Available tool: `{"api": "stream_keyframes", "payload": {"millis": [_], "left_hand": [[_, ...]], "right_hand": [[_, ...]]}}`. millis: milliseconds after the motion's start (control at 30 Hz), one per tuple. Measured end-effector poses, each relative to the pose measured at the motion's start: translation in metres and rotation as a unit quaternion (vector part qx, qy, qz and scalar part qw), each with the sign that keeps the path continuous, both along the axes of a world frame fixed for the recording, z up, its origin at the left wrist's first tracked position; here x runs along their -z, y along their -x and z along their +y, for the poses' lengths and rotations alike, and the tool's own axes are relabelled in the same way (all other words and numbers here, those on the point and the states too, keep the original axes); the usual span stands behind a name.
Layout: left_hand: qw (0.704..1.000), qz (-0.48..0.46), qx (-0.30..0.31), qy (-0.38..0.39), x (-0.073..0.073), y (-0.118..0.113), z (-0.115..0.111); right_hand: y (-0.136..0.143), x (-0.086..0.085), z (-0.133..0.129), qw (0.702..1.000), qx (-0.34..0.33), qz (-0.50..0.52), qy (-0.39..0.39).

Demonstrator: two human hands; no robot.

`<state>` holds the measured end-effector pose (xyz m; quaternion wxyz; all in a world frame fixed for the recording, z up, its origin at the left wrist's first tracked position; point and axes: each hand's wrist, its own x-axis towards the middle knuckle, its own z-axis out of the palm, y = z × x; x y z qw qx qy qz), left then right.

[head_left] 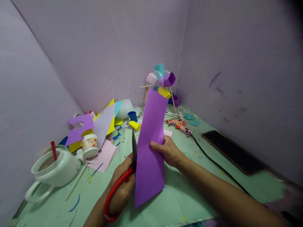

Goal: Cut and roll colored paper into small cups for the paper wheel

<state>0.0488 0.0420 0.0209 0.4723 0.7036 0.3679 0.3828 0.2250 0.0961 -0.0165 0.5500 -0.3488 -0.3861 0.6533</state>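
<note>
so, a purple sheet (151, 154) is held upright between two hands, over the middle of the pale green table (189, 198).

the right hand (169, 151) pinches its right edge, thumb on the near face, fingers mostly hidden behind; the left hand (123, 186) is curled round the scissors (134, 151), red handle in the fist, a dark blade pointing up at the sheet's left edge, though i can't tell how far the blades part. beyond the sheet's top rises a stick frame (173, 101) with coloured cups (169, 79). to the right lie a patterned glue gun (176, 123) and a dark phone (230, 151). to the left, a printed paper cup (90, 146) leans near pink paper (106, 154), and nearer stands a white teapot (63, 170) with a red stick (54, 151) in it.
</note>
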Motion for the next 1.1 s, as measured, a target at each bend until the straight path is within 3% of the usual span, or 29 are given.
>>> {"api": "stream_keyframes", "payload": {"millis": [200,367,600,867,1100], "left_hand": [[0.999,0.025,-0.035,-0.032,0.005,0.001,0.000],[0.999,0.020,-0.019,-0.018,0.004,0.001,0.003],[0.997,-0.047,0.010,0.061,-0.001,-0.008,0.000],[0.982,-0.107,0.027,0.152,0.006,-0.005,0.001],[0.977,-0.109,0.023,0.181,-0.006,-0.008,-0.001]], "right_hand": [[0.001,-0.001,0.000,1.000,0.000,0.010,0.006],[-0.003,-0.006,0.000,1.000,-0.006,0.019,0.009],[-0.010,-0.010,0.006,0.998,0.040,0.052,0.005],[-0.010,-0.005,0.007,0.998,0.035,0.044,0.000],[-0.008,-0.003,0.006,0.999,0.041,0.018,-0.011]]}}
